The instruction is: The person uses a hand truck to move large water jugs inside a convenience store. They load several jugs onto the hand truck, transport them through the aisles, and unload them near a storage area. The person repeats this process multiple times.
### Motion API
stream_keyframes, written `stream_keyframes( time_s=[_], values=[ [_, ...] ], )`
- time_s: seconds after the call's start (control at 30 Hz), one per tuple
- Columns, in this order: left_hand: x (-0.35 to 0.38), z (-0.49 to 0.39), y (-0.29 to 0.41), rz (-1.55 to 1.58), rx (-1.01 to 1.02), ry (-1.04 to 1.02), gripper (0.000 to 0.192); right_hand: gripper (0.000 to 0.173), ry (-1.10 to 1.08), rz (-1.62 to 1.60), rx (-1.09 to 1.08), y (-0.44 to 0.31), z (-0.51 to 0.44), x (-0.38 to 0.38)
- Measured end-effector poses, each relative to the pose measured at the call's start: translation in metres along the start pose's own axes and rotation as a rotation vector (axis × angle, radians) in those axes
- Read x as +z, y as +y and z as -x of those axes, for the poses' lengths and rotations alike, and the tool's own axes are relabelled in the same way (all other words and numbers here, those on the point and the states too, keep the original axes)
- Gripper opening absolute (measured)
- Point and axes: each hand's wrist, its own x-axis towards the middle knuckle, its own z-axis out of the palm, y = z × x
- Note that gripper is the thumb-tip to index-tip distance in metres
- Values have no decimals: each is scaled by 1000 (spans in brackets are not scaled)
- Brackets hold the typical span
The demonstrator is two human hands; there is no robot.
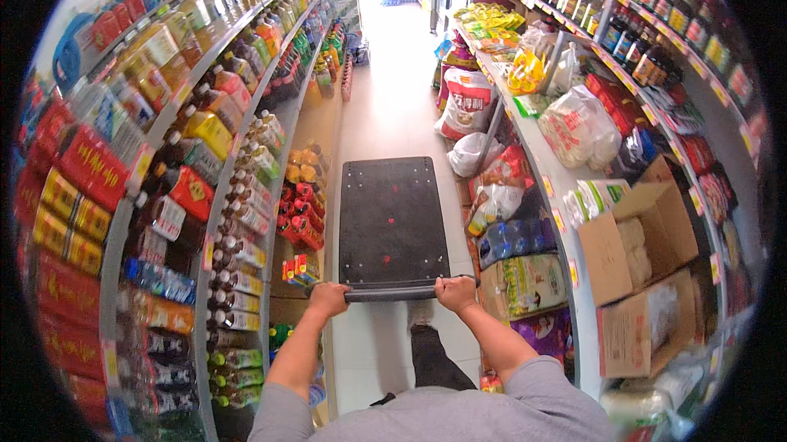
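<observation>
Both of my hands grip the dark, padded push handle (393, 292) of a platform trolley. My left hand (329, 299) is closed around its left end, and my right hand (456, 293) around its right end. Beyond the handle lies the trolley's flat black deck (393, 214), with a few small red marks and nothing stacked on it. The deck sits in a shop aisle between two rows of shelving. One dark trouser leg (433, 359) shows below the handle.
Bottle shelves (206, 251) line the left side, with red-capped bottles (301, 214) low beside the deck. To the right, flour sacks (465, 102), shrink-wrapped blue bottles (513, 241) and a rice bag (522, 285) stand near the trolley; open cardboard boxes (599, 257) rest on the shelf. Pale floor (393, 73) runs ahead.
</observation>
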Motion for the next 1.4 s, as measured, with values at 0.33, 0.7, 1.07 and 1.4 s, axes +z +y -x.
stream_keyframes(
  time_s=[0.33,0.7,1.07,1.4],
  values=[
    [-94,-318,-103,-192,-240,14,31,45,3,-19,58,29,-323,109],
    [-197,-696,-186,-196,-144,140,29,47,-36,27,113,139,-682,205],
    [-275,-1035,-211,-115,21,159,29,39,44,90,113,313,-981,290],
    [-358,-1358,-274,-65,-107,133,29,41,35,25,143,413,-1286,369]
  ],
)
